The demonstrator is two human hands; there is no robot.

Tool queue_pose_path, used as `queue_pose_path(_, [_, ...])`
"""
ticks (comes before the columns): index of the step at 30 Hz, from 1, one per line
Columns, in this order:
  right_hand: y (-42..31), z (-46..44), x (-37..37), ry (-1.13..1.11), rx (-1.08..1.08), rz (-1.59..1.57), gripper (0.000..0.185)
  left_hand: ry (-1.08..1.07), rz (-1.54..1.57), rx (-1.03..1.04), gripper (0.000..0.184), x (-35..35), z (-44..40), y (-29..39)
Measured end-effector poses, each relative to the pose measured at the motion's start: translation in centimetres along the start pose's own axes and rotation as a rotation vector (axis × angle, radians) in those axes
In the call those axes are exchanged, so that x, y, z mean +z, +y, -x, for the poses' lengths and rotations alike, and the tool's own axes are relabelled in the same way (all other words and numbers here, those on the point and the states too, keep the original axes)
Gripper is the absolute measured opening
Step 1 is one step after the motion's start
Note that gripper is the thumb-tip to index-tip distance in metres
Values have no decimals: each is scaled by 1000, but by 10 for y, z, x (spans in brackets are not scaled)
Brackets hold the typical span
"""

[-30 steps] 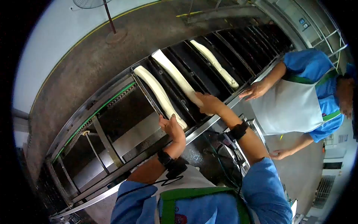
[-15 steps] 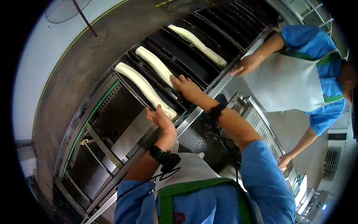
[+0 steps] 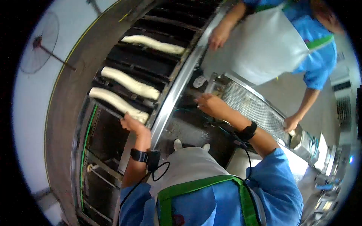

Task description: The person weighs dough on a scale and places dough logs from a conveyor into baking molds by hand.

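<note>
With the hands apart and their grips unclear, the left hand (image 3: 133, 125) was nearer the endmost dough strip (image 3: 113, 100), stretching away from the black tray's (image 3: 142, 62) near edge, the right hand (image 3: 212, 107) well off.

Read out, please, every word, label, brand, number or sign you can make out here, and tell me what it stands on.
No text is readable in this view.
Reddish mark on the wearer's blue shirt: too blurred to read.
Small mark on the co-worker's shirt: too small to read.
Pale strips and black trays: no lettering visible.
Equipment at right: too blurred to tell.
</note>
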State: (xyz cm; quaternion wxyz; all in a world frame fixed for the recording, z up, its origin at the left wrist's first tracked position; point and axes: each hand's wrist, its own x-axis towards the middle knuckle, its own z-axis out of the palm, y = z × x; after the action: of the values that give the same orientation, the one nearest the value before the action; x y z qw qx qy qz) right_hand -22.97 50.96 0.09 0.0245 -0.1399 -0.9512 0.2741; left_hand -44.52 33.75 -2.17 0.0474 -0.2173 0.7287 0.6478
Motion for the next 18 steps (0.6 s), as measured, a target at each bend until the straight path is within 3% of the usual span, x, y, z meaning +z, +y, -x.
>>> queue_pose_path(2, [20, 53, -10, -15, 142, -8, 29, 77, 35, -21, 37, -1, -5, -7])
queue_pose_path(4, [42, 95, -10, -23, 313, -14, 29, -193, 32, 29, 34, -11, -32, -25])
queue_pose_path(7, [86, 185, -8, 64, 449, -89, 30, -209, -124, 157, 36, -9, -43, -41])
queue_pose_path(10, [95, 256, -18, -28, 829, -75, 34, -144, -389, 318, 37, -12, -60, -47])
queue_pose_path(14, [142, 356, 6, 98, 989, 29, 35, -42, -704, 492, 39, -15, -85, -54])
queue_pose_path(16, [152, 402, -6, 4, 1173, 2, 38, 38, -812, 549, 41, -25, -92, -51])
queue_pose_path(18, [170, 442, -2, 133, 1159, 55, 38, 99, -913, 577, 42, -33, -103, -49])
